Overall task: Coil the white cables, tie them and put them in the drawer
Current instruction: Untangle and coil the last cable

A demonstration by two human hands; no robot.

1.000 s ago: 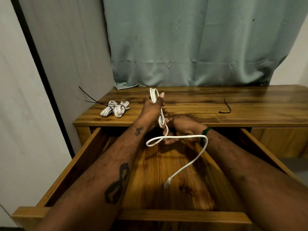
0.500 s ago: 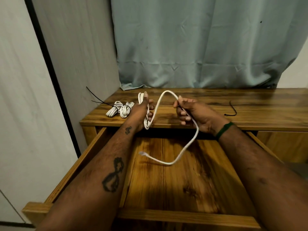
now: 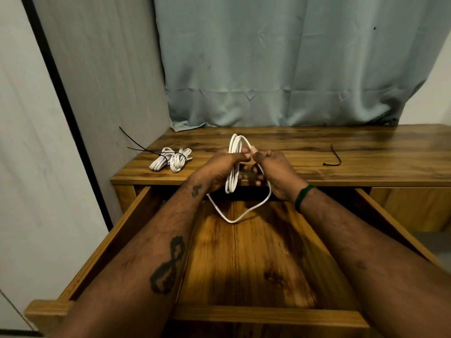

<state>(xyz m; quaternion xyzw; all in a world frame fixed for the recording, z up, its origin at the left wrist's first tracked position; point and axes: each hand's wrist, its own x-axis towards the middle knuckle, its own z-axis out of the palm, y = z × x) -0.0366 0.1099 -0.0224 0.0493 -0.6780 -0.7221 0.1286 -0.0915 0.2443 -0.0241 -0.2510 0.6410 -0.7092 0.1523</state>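
The left hand (image 3: 220,170) gripped the white cable coil (image 3: 231,184), fingers curled around it, above the open drawer (image 3: 268,315); the right hand (image 3: 277,178) pinched 1 strand at the top; 2 tied coils (image 3: 170,162) lay on the desk (image 3: 317,147).

Pale blue-grey curtain (image 3: 280,69) behind wooden desk (image 3: 317,152); grey panel wall (image 3: 102,69) left; dim light.

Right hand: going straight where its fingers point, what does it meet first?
Probably the white cable coil gripped by the left hand; the right hand points leftward at it, almost touching. Depth uncertain.
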